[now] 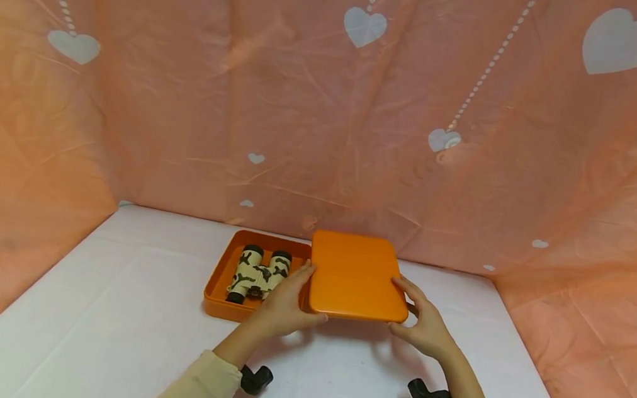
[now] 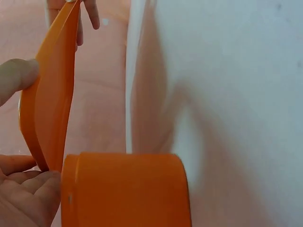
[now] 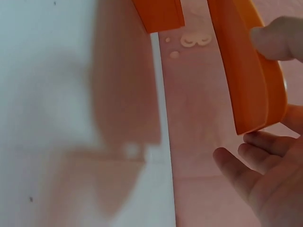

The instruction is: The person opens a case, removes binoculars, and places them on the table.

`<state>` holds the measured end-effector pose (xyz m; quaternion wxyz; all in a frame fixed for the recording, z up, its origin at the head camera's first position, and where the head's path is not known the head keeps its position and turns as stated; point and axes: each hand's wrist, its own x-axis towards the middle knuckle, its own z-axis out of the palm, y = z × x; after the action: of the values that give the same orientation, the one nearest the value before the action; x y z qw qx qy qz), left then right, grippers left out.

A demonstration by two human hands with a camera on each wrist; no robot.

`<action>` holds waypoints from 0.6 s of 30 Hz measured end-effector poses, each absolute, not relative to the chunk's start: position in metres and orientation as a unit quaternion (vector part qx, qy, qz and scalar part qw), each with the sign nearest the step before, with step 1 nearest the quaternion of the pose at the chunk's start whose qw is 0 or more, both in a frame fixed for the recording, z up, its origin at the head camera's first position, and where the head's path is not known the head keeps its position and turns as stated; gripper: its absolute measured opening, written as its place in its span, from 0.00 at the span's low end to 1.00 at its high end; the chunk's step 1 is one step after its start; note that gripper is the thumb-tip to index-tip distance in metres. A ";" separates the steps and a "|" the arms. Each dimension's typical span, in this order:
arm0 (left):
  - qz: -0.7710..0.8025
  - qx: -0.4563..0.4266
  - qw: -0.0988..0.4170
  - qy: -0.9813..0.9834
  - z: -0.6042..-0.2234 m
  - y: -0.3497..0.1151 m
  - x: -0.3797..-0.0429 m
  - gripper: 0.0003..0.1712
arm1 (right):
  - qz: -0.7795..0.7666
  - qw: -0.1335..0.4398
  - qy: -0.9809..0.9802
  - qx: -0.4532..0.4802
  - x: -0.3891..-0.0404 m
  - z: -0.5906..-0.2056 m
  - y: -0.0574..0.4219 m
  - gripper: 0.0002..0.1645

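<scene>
- Head view: my left hand (image 1: 286,310) and right hand (image 1: 426,327) pinch opposite sides of the orange lid (image 1: 357,277), which I hold above the white surface (image 1: 115,314), just right of the orange box (image 1: 222,308); camouflage binoculars (image 1: 259,277) lie inside the box.
- Left wrist view: my left thumb presses the lid's rim, fingers at its edge, near the box.
- Right wrist view: my right thumb grips the rim; some fingertips extend past the lid's corner.

A wrinkled peach curtain (image 1: 304,96) with pale hearts (image 1: 364,27) backs and flanks a white table (image 1: 118,282).
</scene>
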<state>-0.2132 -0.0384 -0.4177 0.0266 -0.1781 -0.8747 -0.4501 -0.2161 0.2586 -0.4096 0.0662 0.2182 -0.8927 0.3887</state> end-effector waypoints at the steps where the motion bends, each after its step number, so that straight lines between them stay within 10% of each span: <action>1: -0.446 -0.182 0.026 -0.876 -0.418 -0.037 -0.213 0.55 | 0.388 0.066 -0.893 0.221 -0.216 -0.410 0.260 0.47; 18: -0.396 -0.201 0.009 -0.896 -0.423 -0.011 -0.215 0.56 | 0.363 0.058 -0.906 0.210 -0.208 -0.421 0.284 0.48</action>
<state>-0.2151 -0.0115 -0.4232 0.0089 -0.2012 -0.8960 -0.3957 -0.2081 0.2842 -0.4207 0.0576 0.2105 -0.9058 0.3633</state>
